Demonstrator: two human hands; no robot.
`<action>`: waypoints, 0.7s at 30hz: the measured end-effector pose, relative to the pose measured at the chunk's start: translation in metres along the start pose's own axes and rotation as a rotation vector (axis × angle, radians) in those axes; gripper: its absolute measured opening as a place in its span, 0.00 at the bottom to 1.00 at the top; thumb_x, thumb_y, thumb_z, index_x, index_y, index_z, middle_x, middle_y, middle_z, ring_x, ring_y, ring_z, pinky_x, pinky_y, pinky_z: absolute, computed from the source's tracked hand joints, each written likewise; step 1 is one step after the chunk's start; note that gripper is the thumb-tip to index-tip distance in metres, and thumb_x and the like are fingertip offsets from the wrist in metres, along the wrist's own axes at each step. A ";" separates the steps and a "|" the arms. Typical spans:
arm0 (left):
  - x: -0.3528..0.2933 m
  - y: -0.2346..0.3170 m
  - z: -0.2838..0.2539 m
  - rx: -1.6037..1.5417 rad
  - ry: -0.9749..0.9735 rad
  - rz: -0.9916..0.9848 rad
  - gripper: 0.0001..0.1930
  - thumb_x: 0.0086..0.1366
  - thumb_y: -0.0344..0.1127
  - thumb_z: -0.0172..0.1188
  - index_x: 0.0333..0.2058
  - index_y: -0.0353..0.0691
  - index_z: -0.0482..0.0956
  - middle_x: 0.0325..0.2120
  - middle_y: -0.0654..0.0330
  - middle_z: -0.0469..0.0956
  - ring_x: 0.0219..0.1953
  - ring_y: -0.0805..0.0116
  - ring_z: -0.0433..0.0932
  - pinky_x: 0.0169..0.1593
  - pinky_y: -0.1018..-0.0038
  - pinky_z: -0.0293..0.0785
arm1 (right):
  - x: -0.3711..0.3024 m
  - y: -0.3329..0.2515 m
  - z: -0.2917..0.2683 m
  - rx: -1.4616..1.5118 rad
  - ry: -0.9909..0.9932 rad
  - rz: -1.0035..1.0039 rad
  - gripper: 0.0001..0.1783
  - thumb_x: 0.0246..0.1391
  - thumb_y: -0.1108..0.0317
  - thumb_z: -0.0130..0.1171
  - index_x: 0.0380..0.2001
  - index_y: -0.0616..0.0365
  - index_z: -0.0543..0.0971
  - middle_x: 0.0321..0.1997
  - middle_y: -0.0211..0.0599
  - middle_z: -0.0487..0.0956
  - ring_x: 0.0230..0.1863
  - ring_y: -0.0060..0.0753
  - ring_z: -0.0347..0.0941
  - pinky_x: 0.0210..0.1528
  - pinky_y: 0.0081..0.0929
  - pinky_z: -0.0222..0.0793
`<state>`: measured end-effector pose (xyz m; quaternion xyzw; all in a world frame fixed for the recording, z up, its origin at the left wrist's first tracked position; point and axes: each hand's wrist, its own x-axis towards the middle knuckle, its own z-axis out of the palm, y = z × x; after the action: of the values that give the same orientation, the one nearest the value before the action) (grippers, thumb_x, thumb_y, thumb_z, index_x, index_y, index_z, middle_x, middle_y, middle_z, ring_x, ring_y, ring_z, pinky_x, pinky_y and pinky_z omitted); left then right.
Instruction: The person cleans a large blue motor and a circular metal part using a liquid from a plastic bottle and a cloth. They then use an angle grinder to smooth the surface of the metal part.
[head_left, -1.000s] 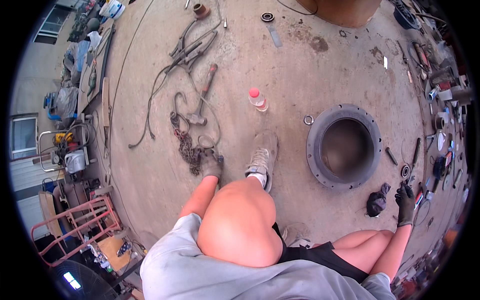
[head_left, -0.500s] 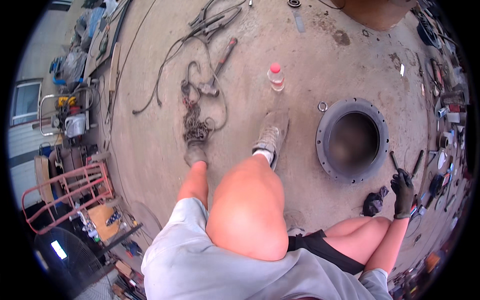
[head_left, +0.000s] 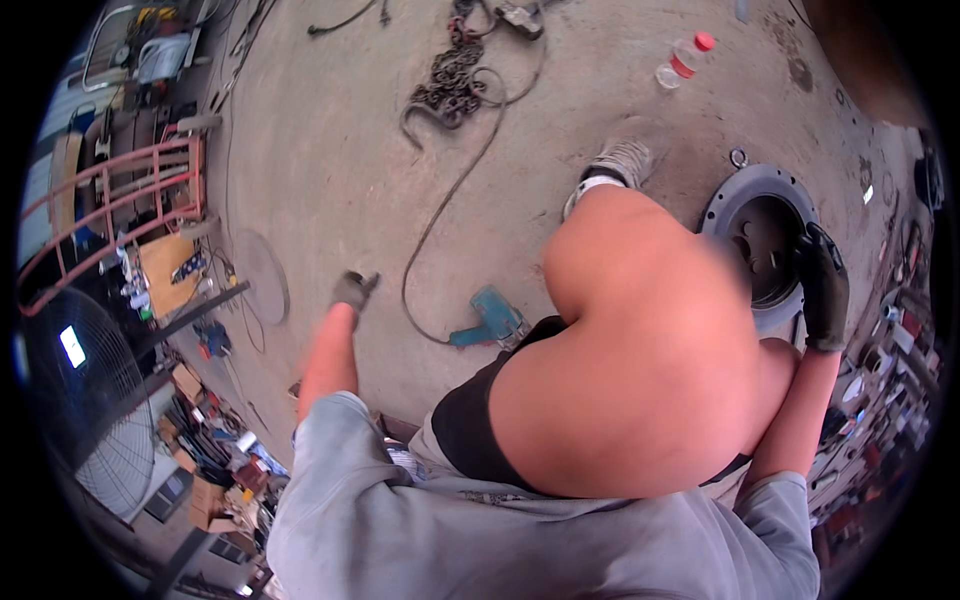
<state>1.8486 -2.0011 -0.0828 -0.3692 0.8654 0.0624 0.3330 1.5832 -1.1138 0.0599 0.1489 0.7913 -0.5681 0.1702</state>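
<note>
— Where's our teal power tool?
— On the floor, right of our left hand, which is nearer, half-open, empty; its handle points left. Our right hand, slightly curled, overlaps the flanged ring; we can't tell its hold.

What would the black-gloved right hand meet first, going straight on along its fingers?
Probably the rim of the grey, drilled, round metal flange. The right hand overlaps it in view, so whether they touch is unclear.
</note>
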 end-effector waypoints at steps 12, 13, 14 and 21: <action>-0.207 0.228 0.178 -0.287 -0.076 0.024 0.56 0.59 0.70 0.69 0.68 0.26 0.63 0.64 0.31 0.71 0.64 0.41 0.76 0.64 0.52 0.74 | 0.079 -0.056 0.092 -0.407 -0.260 -0.397 0.27 0.69 0.83 0.54 0.70 0.63 0.74 0.65 0.42 0.80 0.59 0.30 0.81 0.59 0.28 0.79; -0.215 0.266 0.147 -0.181 -0.295 -0.054 0.70 0.60 0.81 0.60 0.76 0.21 0.43 0.75 0.30 0.54 0.75 0.37 0.61 0.76 0.53 0.60 | 0.080 -0.056 0.091 -0.334 -0.231 -0.425 0.26 0.70 0.81 0.54 0.69 0.62 0.75 0.62 0.41 0.81 0.57 0.29 0.81 0.57 0.27 0.79; -0.214 0.262 0.141 -0.187 -0.188 -0.103 0.62 0.58 0.74 0.66 0.70 0.24 0.53 0.69 0.34 0.62 0.69 0.41 0.68 0.71 0.54 0.65 | 0.083 -0.063 0.101 -0.159 -0.236 -0.311 0.24 0.72 0.78 0.54 0.69 0.62 0.75 0.60 0.39 0.81 0.55 0.27 0.81 0.56 0.26 0.78; -0.225 0.219 0.152 -0.234 0.064 -0.233 0.46 0.56 0.61 0.75 0.63 0.33 0.72 0.59 0.42 0.76 0.60 0.50 0.78 0.64 0.55 0.74 | 0.084 -0.088 0.160 0.221 -0.262 0.002 0.24 0.75 0.61 0.56 0.67 0.61 0.77 0.47 0.33 0.83 0.41 0.21 0.78 0.43 0.18 0.74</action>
<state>1.8938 -1.6550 -0.0904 -0.5050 0.8137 0.1119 0.2651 1.4854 -1.2897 0.0504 0.0923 0.6950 -0.6659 0.2550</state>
